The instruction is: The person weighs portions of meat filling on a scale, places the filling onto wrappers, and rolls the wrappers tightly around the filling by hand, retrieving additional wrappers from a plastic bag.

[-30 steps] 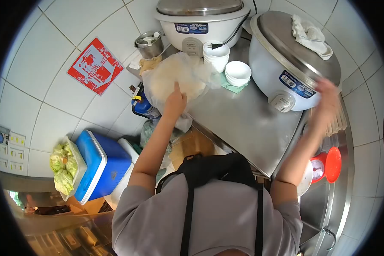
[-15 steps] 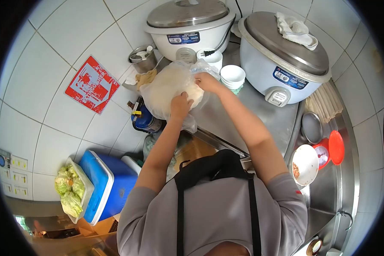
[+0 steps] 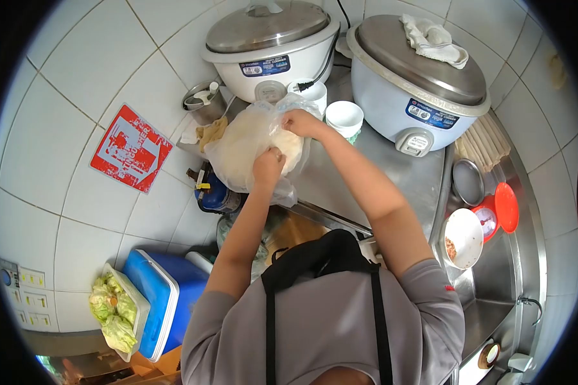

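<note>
A large clear plastic bag [image 3: 237, 144] with something pale and round inside lies at the left end of the steel counter, below the white rice cooker. My left hand [image 3: 268, 165] has its fingers closed on the near side of the bag. Higher and to the right, my right hand [image 3: 302, 124] pinches the bag's thin plastic near its upper edge. The pale contents [image 3: 288, 146] show between both hands. What exactly is inside cannot be made out.
Behind stand a white rice cooker [image 3: 273, 48] and a bluish one [image 3: 417, 83]. White bowls [image 3: 344, 118] are right of the bag. A metal cup [image 3: 205, 102] and blue extinguisher [image 3: 217, 194] are left. The sink side holds a bowl [image 3: 465, 239] and red scale [image 3: 486, 219].
My right hand has come over from the right side, by the bluish rice cooker, to the bag and closed on its plastic. My left hand's pointing finger has curled in. The camera view has shifted.
</note>
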Motion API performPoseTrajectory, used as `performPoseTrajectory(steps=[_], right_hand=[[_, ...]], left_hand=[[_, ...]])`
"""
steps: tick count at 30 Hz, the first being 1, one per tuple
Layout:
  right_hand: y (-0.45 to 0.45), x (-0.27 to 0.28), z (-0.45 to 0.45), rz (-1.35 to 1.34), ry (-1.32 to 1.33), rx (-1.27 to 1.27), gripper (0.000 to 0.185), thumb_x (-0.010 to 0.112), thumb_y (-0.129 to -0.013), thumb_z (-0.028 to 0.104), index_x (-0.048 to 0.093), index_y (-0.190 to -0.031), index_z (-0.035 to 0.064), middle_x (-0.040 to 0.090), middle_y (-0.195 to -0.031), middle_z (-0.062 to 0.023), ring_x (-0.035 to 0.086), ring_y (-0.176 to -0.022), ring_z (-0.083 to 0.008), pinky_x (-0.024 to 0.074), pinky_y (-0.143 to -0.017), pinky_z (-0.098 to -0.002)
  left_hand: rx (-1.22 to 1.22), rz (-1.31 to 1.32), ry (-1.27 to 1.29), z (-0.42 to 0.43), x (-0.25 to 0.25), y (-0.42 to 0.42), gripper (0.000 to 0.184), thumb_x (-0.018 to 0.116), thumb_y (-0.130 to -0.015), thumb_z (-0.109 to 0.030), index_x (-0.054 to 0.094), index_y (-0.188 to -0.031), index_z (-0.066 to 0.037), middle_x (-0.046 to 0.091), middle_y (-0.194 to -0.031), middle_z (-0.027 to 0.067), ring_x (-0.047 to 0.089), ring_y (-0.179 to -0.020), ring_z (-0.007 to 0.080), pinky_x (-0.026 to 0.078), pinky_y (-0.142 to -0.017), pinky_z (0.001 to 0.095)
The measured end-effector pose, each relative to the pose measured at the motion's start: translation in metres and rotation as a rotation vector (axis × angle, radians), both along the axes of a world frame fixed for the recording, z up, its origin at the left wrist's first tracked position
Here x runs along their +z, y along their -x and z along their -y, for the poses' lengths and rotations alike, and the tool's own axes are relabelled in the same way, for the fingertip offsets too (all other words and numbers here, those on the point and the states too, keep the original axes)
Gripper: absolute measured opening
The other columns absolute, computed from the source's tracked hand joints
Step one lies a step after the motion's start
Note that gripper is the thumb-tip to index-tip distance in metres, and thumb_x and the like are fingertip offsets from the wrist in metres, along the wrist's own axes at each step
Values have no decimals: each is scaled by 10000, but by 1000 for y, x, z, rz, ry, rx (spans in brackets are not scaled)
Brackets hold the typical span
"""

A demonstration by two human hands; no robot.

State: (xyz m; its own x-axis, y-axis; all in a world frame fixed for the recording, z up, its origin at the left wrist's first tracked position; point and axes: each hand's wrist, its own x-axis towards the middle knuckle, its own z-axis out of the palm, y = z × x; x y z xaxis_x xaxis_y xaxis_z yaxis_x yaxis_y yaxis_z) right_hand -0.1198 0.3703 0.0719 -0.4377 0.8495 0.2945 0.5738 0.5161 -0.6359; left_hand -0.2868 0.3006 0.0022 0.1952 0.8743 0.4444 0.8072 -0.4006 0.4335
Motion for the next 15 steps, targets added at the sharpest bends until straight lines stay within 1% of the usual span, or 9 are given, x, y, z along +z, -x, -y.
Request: performPoseTrajectory(steps=[2,3,5,6,7,9,10,12,15], right_hand=[[1,-2,0,2,64,-4,178,600,-758,153,643,-860,13,636,-794,-166,602,-751,-303,460,-696,-379],[2,-6,-2,177,85,-42,177,602,-749,160,646,-850,20,636,-785,-162,603,-727,-298,463,-680,-374],[5,-25,-14,531,120,-118,176,607,-733,173,652,-829,33,636,-767,-156,605,-679,-290,469,-647,-364],[5,-45,-22,630,167,-81,185,616,-727,194,654,-828,43,639,-759,-141,603,-653,-276,468,-619,-362],[6,-71,-33,728,216,-44,195,624,-721,215,656,-827,54,642,-751,-125,601,-627,-263,467,-591,-361],[4,-77,-25,558,349,-140,218,636,-721,250,654,-838,67,640,-729,-97,596,-590,-230,461,-538,-353],[4,-63,0,287,424,-268,230,639,-725,264,650,-850,70,635,-715,-83,593,-580,-210,455,-513,-347],[4,-55,16,44,469,-387,235,637,-740,266,642,-871,71,629,-699,-70,588,-565,-184,447,-480,-336],[6,-62,10,138,396,-378,210,621,-768,230,631,-896,64,622,-696,-69,582,-551,-165,440,-458,-322]], left_hand=[[-5,-25,40,-7,-6,4,169,656,-731,-236,623,-806,-88,614,-843,95,597,-701,321,477,-627,398],[-5,-36,63,-8,-8,5,183,649,-740,-253,621,-821,-92,617,-855,94,599,-704,323,478,-627,402],[48,-83,214,-9,-3,3,242,620,-763,-306,609,-889,-100,625,-882,99,604,-714,334,485,-633,408],[74,-109,294,-7,-2,3,272,605,-775,-332,603,-923,-104,629,-896,102,606,-719,340,488,-636,412],[105,-79,280,-8,-9,4,306,593,-780,-356,594,-965,-112,625,-930,113,604,-764,341,487,-670,411],[164,-20,250,-14,-28,10,379,570,-789,-403,577,-1048,-127,616,-999,135,599,-854,345,484,-738,410],[120,26,285,-16,-30,14,417,576,-781,-420,565,-1082,-132,604,-1031,142,583,-909,338,467,-782,406],[32,118,358,-17,-31,21,498,588,-765,-452,540,-1151,-141,581,-1095,158,550,-1020,325,434,-871,398],[60,168,534,-4,5,11,594,607,-736,-496,522,-1203,-140,546,-1171,155,481,-1136,302,371,-950,382]])
